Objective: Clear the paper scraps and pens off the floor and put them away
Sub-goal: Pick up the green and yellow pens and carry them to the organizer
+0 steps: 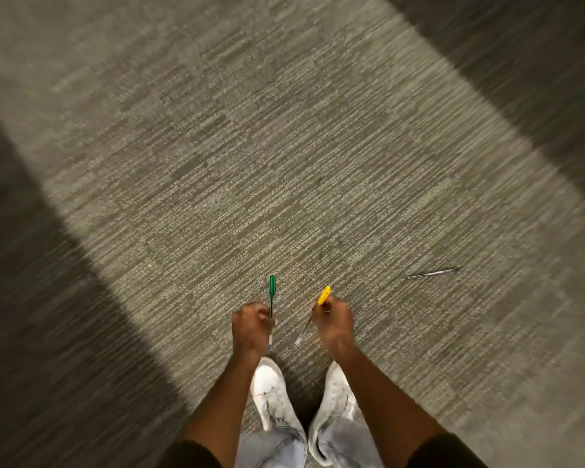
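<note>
The left hand [250, 324] has its fingers closed around a green-capped pen [271, 298]; the right hand [331, 319] grips a yellow-capped pen [323, 297]. Another pen [433, 273] lies on the carpet [284, 163], right of the right fingers; stooping with full hands risks dropping one.

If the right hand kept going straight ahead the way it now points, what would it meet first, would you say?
Probably just bare carpet. The right hand, shut on the yellow-capped pen, points up the picture, and nothing shows in that line. The dark pen on the floor lies off to its right, though depth is unclear.
</note>
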### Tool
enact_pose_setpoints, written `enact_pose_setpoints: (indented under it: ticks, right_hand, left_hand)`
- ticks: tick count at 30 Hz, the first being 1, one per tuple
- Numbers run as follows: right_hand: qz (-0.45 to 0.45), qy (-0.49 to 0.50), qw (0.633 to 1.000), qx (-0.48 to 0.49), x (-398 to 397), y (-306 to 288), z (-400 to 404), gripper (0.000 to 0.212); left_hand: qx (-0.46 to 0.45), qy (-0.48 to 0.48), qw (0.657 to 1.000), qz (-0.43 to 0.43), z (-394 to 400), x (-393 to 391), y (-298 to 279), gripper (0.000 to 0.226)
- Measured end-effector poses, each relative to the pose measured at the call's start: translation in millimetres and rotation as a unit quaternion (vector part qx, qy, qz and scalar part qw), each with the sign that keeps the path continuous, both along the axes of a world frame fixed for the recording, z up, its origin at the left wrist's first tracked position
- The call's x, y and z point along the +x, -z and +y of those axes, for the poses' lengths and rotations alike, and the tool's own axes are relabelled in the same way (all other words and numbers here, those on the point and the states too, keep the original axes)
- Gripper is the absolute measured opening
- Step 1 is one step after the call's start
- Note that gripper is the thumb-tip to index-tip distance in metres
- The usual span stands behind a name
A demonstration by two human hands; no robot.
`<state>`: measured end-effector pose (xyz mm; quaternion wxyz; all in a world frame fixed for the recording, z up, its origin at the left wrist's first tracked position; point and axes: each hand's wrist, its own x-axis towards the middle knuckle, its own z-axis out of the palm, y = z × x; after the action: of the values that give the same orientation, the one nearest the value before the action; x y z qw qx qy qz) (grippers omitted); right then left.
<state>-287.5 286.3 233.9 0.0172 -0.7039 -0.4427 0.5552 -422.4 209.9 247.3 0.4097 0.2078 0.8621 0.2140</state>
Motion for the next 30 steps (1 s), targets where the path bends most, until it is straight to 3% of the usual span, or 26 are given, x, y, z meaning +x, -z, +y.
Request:
enact_pose_setpoints:
  ticks: [8,14,19,23,27,30]
  right_hand:
    - [0.037,-0.033,0.994,0.097,4.7,-177.8,16.6,0.008]
    - [0.109,-0.110,0.982,0.112,-4.1,-279.0,16.9,0.011]
    - [0.169,-0.169,0.967,0.091,-21.1,-339.6,0.7,0.011]
    - [0.218,-0.200,0.953,0.065,-38.6,-376.4,-26.8,0.018]
    - [0.257,-0.223,0.940,0.039,-59.5,-411.3,-63.4,0.019]
    - [0.274,-0.260,0.926,0.018,-78.3,-431.8,-99.7,0.019]
  left_hand:
    - [0.074,-0.014,0.997,-0.017,-7.4,19.7,-171.4,0.007]
    - [0.104,-0.111,0.985,-0.080,-14.2,19.5,-267.9,0.015]
    - [0.170,-0.202,0.957,-0.118,-25.7,14.2,-335.1,0.020]
    - [0.213,-0.222,0.944,-0.119,-55.4,7.1,-374.7,0.014]
    - [0.233,-0.239,0.934,-0.127,-103.4,-2.6,-404.6,0.028]
    - [0.240,-0.246,0.932,-0.118,-150.0,-11.4,-422.9,0.021]
